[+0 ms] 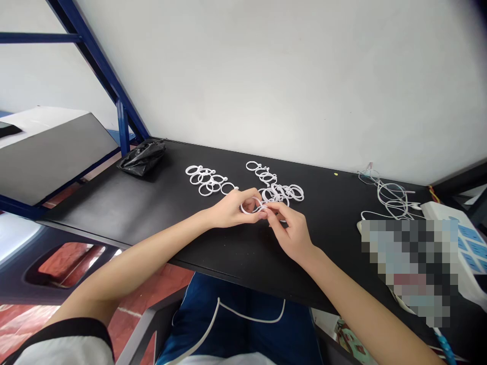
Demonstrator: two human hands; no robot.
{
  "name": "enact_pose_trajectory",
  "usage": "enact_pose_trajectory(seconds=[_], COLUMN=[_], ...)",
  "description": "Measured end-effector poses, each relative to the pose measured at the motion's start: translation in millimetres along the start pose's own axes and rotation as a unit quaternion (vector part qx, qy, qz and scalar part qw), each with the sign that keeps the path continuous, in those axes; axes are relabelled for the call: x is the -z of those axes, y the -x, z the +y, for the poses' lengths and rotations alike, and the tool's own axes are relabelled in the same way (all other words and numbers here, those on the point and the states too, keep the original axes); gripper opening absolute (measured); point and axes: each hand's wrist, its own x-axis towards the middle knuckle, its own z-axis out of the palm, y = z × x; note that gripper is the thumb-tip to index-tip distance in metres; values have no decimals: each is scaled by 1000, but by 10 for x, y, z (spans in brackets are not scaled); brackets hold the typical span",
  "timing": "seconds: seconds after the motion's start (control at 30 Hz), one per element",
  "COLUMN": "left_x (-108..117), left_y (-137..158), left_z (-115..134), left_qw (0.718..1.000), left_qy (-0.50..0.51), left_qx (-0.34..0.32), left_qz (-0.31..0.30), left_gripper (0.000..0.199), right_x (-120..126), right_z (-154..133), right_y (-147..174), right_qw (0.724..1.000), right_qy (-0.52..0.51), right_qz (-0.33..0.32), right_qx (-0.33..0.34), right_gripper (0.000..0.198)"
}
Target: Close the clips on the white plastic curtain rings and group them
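Over the black tabletop, my left hand [233, 209] has its thumb and fingers closed on a white curtain ring [242, 207]. Pinched at that ring's right side, where its small eyelet seems to be, is my right hand [291, 225]; the fingertips hide the exact contact. Behind the left hand, a loose cluster of white curtain rings [206, 189] lies flat and overlapping. Past the right hand is a denser pile of similar rings [296, 192], partly covered by the fingers. A short row of rings [251, 166] trails off toward the wall.
A crumpled black plastic bag [142, 157] sits at the table's far left, by a blue metal frame [124, 126]. To the right are tangled white cables [391, 195], a blurred-out object [411, 263] and a white power strip [467, 243]. A pale wall [274, 86] borders the back.
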Motion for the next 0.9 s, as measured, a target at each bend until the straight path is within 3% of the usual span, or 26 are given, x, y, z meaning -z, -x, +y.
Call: enact_pose_trajectory(seconds=[0.13,0.37,0.6,0.9], left_x=[7,57,123,151], left_y=[1,-11,-14,0], left_z=[6,40,15,44], left_qw=[999,973,955,949], left_qy=[42,184,212,223], left_qx=[15,76,81,87], left_qz=[-16,-115,-193,-208], left_gripper=[27,30,27,28], right_x=[15,42,52,50], right_z=[0,-31,-45,-17], right_y=[3,9,35,34], right_qw=[999,993,983,979], right_qy=[-11,-29,-41,-57], right_qz=[-27,-117,-176,-193], right_qx=[-14,-17,-31,-22], right_gripper=[16,33,35,36])
